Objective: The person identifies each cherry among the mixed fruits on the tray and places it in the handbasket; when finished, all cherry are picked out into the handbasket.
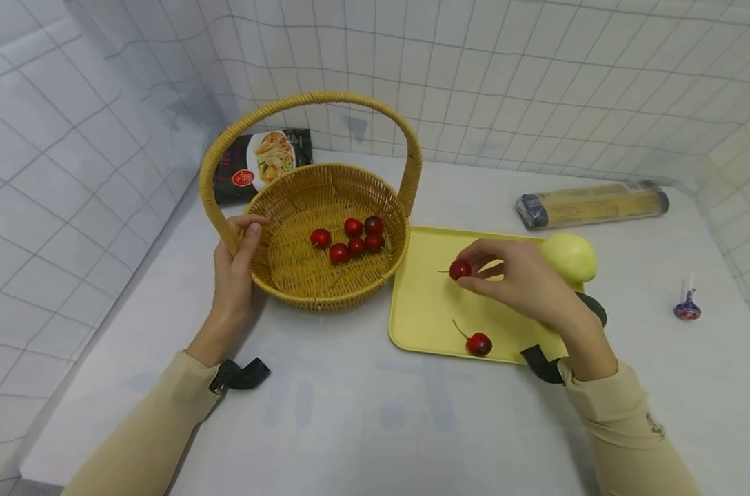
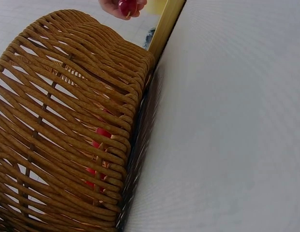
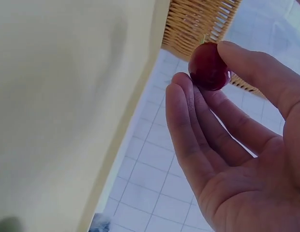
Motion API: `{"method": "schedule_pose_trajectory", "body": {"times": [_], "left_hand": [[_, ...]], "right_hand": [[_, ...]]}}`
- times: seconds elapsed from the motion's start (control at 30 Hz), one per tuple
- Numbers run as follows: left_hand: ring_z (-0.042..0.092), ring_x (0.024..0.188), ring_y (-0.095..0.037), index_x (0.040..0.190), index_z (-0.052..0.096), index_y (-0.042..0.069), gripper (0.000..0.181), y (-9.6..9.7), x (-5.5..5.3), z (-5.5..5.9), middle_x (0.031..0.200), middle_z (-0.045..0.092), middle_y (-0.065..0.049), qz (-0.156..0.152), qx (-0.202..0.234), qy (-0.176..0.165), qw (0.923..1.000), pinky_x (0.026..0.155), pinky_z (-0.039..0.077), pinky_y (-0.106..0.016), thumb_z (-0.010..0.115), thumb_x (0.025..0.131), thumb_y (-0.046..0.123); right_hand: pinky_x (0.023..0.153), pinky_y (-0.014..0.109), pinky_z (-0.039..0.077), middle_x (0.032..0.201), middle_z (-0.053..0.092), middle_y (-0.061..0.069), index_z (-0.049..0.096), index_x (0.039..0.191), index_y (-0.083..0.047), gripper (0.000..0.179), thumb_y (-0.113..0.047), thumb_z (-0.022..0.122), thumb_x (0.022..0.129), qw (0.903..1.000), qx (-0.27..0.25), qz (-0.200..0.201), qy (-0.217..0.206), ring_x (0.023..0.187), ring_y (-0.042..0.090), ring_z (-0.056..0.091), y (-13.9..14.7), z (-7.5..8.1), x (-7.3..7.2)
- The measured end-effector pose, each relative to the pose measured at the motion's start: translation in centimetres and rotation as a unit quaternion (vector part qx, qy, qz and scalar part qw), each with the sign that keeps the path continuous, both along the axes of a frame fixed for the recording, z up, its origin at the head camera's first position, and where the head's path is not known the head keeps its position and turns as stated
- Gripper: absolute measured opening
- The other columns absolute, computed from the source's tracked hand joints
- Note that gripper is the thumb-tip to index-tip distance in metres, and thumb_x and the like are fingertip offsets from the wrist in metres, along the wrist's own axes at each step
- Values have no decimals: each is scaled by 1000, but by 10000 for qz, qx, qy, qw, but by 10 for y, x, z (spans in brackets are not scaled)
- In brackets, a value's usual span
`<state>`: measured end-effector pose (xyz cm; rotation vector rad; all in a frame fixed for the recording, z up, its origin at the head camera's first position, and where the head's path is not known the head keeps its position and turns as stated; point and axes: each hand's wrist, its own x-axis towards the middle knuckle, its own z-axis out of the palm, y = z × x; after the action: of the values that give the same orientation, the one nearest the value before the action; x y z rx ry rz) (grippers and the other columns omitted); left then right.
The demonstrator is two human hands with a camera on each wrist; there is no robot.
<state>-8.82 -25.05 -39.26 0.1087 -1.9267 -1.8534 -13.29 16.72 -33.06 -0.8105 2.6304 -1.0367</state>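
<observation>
My left hand (image 1: 234,269) grips the left rim of a round wicker basket (image 1: 325,302), close to where its tall arched handle joins. Inside the basket, several red cherries (image 1: 339,253) lie right of the middle. Between thumb and fingertips, my right hand (image 1: 524,275) pinches a dark red cherry (image 3: 209,66) by its body, its thin stem pointing left in the head view. That cherry is over a yellow tray (image 1: 421,275). Another cherry (image 1: 479,344) with a stem lies at the tray's front edge. In the left wrist view, the basket's woven side (image 2: 67,125) fills the left half.
A yellow-green fruit (image 1: 569,257) and a dark green one (image 1: 592,308) sit at the tray's right end, partly behind my right hand. Behind are a black food packet (image 1: 232,180) and a pack of noodles (image 1: 592,205). A wrapped lollipop (image 1: 687,306) lies far right.
</observation>
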Motion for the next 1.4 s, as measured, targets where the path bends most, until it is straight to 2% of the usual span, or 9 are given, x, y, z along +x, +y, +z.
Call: {"method": "schedule_pose_trajectory", "body": {"times": [0.13,0.3,0.53,0.67,0.8,0.97,1.2,1.4], "left_hand": [[47,126,-28,122,69,8,30,-1,0,0,122,62,0,-9,8,3,10000,106,31,-26,60,106,33],[48,125,-28,123,68,8,31,-1,-1,-1,121,63,0,8,-13,18,10000,106,32,-26,60,107,33],[46,126,-31,123,66,3,34,3,-4,-5,122,63,-3,-110,54,9,9999,107,32,-27,59,107,32],[47,125,-31,123,66,2,34,2,-3,-4,122,63,-5,-29,-9,-38,10000,105,32,-27,59,107,32],[47,123,-30,123,66,3,34,0,-2,-2,121,63,-2,0,-42,-39,10000,104,32,-27,59,107,32],[47,122,-30,124,66,2,35,-1,0,-1,120,62,1,11,-102,-22,9999,104,32,-28,59,107,32],[48,123,-30,124,67,4,33,-1,2,-2,121,63,0,2,-95,-6,10000,105,33,-27,58,107,31],[49,119,-22,124,67,5,33,-1,0,0,120,64,-1,21,-90,0,10000,103,32,-26,59,107,32]], "right_hand": [[89,40,61,104,75,-7,75,112,-19,18,-20,81,95,9996,-108,61,238,99,12,70,-12,5,-2],[89,44,61,105,76,-5,74,114,-15,21,-17,81,95,9978,-483,284,353,99,14,72,-31,12,-4],[88,39,61,106,77,-3,74,117,-13,24,-15,81,94,9952,-744,431,469,98,13,72,-59,23,-5],[89,41,61,108,76,1,74,119,-9,26,-14,81,94,9943,-809,527,454,99,15,72,-79,27,-7],[88,38,61,107,76,1,74,119,-8,27,-13,81,94,9926,-915,609,519,95,15,70,-99,31,-9],[86,36,60,106,75,1,74,119,-8,26,-14,81,94,9917,-1041,571,496,93,14,69,-121,29,-10],[82,28,59,102,76,4,74,116,-5,25,-14,81,94,9913,-1227,341,332,89,14,71,-151,24,-3],[79,26,59,102,76,5,74,116,-4,26,-13,82,93,9929,-1108,228,371,86,15,72,-160,16,0]]}}
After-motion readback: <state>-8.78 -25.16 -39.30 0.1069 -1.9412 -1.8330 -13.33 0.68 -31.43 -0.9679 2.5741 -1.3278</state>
